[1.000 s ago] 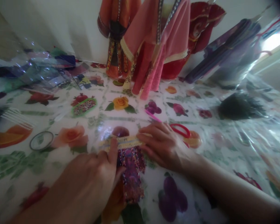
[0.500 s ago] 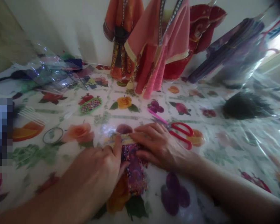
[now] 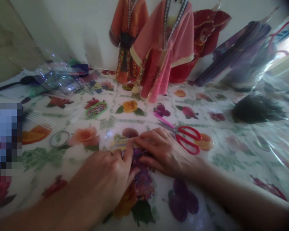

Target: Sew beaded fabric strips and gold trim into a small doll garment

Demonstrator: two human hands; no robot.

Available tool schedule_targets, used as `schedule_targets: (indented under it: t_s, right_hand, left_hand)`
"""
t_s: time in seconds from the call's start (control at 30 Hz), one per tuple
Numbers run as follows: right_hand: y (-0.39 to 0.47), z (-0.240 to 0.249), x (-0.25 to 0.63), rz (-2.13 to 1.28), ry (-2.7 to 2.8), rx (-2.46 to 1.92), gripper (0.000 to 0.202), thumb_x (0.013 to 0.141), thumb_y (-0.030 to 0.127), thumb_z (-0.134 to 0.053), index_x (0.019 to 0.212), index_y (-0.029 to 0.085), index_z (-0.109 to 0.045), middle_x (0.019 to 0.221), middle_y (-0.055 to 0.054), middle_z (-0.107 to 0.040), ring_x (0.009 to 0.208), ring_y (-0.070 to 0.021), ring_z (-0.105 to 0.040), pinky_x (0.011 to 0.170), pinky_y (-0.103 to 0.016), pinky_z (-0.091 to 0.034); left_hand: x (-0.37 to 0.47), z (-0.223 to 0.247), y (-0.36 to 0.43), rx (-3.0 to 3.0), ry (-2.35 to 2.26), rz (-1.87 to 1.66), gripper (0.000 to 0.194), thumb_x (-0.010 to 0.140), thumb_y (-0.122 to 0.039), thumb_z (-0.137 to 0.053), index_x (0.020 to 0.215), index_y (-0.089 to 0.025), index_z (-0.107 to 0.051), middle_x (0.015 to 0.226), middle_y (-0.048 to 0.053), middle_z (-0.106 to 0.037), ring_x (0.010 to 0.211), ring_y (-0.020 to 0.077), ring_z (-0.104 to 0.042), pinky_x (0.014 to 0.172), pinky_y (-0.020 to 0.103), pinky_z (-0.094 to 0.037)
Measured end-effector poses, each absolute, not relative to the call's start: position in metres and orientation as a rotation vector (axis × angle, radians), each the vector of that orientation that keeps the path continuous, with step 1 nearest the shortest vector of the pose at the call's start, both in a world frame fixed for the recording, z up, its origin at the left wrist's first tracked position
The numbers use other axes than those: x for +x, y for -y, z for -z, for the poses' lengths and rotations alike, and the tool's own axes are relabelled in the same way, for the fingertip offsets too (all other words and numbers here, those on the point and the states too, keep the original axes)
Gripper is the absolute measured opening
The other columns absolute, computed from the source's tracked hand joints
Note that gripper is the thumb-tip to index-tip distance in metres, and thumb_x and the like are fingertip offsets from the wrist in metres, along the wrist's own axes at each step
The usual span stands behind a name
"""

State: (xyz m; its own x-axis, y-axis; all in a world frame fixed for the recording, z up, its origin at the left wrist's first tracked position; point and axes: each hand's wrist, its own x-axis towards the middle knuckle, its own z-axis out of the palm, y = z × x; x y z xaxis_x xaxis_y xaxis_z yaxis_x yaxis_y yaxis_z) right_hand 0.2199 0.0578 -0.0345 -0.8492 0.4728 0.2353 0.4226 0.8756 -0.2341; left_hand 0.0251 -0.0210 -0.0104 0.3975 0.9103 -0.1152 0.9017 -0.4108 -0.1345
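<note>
A small purple piece with beaded edges [image 3: 144, 184] lies on the flowered tablecloth between my hands. Along its top runs a pale yellow strip [image 3: 119, 144], which shows to the left of my fingertips. My left hand [image 3: 113, 173] presses on the strip and the piece's left side with its index finger extended and thumb near the edge. From the right, my right hand [image 3: 159, 149] rests over the top of the piece, its fingers spread and pointing left. Its fingertips meet my left index finger. Part of the piece is hidden under my hands.
Red-handled scissors [image 3: 188, 139] and a pink stick [image 3: 163, 119] lie beyond my right hand. A green tray of beads [image 3: 96, 110] and a ring [image 3: 59, 139] are to the left. Dressed figures [image 3: 162, 54] stand at the back, with a dark bundle [image 3: 256, 109] at right.
The view has shifted slightly, so most things sit further right. My left index finger has moved closer to my right fingertips and covers more of the purple piece.
</note>
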Motion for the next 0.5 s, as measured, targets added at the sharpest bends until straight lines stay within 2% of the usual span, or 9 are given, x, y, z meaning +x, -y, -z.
schedule_targets:
  t_s: [0.5]
  right_hand:
    - [-0.0599,0.037,0.2194,-0.35,2.799,-0.709,0.054,0.095,0.054,-0.044,0.132,0.016,-0.055,0.12,-0.011,-0.058,0.102,-0.0257,-0.051,0.09,-0.044,-0.043]
  left_hand:
    - [0.0248,0.0114,0.0224,-2.601,1.591,-0.316,0.044,0.094,-0.026,-0.048,0.132,-0.004,-0.055,0.072,0.01,-0.067,0.059,0.0247,-0.064,0.052,0.035,-0.048]
